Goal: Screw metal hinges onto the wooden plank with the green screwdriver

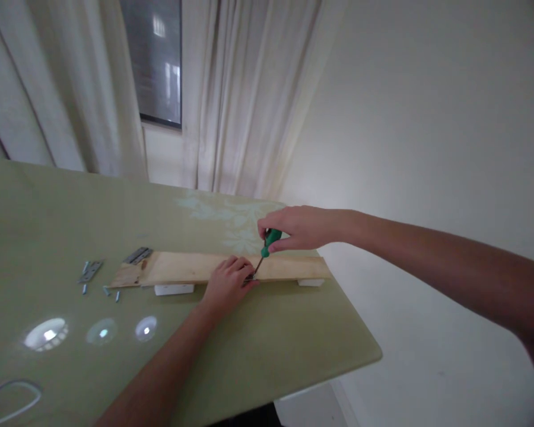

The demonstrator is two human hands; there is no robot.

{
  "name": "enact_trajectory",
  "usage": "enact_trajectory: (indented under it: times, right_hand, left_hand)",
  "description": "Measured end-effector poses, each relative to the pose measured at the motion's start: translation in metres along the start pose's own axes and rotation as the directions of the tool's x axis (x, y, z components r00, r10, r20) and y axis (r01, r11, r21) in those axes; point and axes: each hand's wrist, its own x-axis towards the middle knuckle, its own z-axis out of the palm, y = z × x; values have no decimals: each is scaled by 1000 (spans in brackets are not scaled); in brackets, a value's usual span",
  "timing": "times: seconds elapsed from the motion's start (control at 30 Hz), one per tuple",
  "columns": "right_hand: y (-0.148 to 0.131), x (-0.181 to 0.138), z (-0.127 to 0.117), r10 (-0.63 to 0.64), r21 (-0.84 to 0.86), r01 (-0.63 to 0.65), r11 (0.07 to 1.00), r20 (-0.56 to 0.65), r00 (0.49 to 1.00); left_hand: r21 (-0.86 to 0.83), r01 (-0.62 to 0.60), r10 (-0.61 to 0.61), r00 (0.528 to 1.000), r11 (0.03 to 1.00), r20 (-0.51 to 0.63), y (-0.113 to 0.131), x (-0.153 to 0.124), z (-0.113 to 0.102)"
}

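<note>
A long light wooden plank [182, 268] lies across the green table [267, 344], raised on two white blocks. My right hand [296, 228] is closed round the green handle of a small screwdriver [267, 246], whose tip points down at the plank's near edge. My left hand [226, 283] rests on the plank with its fingers curled and pressed together at the screwdriver's tip, where a small dark metal piece sits; I cannot make out what that piece is.
Two grey metal hinges [90, 271] [137, 255] and several small screws [111, 292] lie left of the plank. A white cord loop [9, 397] is at the near left corner. The table's right edge drops off close to the plank's end. Curtains and a window stand behind.
</note>
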Motion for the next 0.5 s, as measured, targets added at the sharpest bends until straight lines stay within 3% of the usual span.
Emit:
enact_trajectory:
  times: [0.13,0.27,0.4,0.5]
  right_hand:
    - [-4,9,2,229,-100,-235,967,-74,971]
    - [-7,15,-5,218,-78,-213,974,69,973]
    - [-10,16,-12,356,-198,-335,921,85,931]
    - [-12,14,-16,324,-180,-295,938,156,933]
  left_hand:
    - [70,-31,32,999,997,-11,0,-2,2]
    - [87,-53,56,998,995,-26,-2,-3,6]
    - [120,-73,80,995,990,-52,-4,-5,10]
    - [135,-77,87,994,988,-70,-3,-6,11]
